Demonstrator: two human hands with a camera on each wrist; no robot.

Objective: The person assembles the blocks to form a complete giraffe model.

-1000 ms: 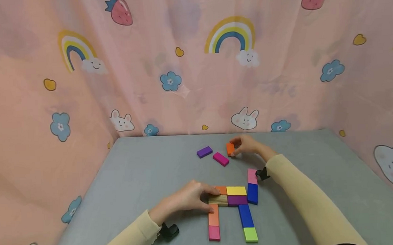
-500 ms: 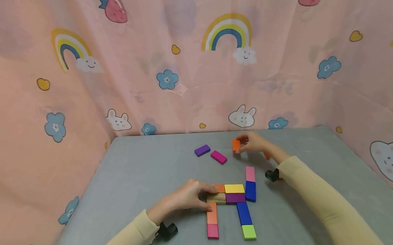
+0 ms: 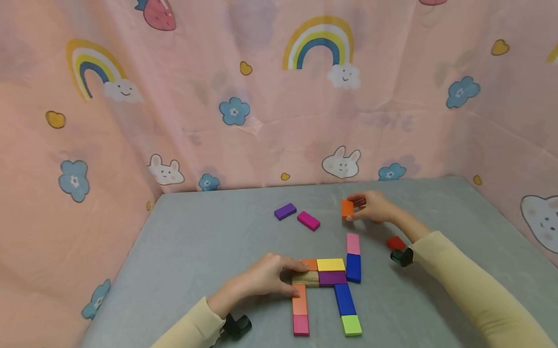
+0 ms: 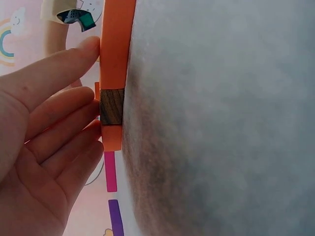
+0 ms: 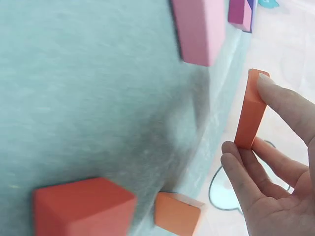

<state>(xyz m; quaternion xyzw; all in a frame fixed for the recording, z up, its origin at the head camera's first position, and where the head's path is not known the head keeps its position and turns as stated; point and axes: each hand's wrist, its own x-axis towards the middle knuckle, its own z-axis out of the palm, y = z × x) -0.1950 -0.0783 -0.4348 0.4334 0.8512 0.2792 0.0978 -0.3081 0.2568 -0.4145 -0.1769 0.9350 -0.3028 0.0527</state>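
Observation:
My right hand (image 3: pixel 374 207) pinches an orange block (image 3: pixel 347 209) between thumb and fingertips near the far side of the table. In the right wrist view that orange block (image 5: pixel 252 110) stands out from the table surface. My left hand (image 3: pixel 265 276) touches the left end of a flat figure of coloured blocks, its fingers nearly straight. Its thumb is at a light orange block (image 3: pixel 300 304), with the fingertips at another orange block (image 3: pixel 312 265). A wood-grain block (image 3: pixel 307 280) lies between them. Yellow (image 3: pixel 331 265) and purple (image 3: pixel 332 278) blocks adjoin on the right.
Blue (image 3: pixel 354 268) and pink (image 3: pixel 353 244) blocks extend upward; another blue block (image 3: pixel 345 299) and a green one (image 3: pixel 351 325) extend downward. A dark pink block (image 3: pixel 301 325) ends the left leg. Loose violet (image 3: pixel 285 211), magenta (image 3: pixel 308 221) and red (image 3: pixel 396 243) blocks lie apart.
My right hand has moved right with the orange block, away from the magenta one. The red block by the right wrist has come into view. My left hand has stayed at the figure.

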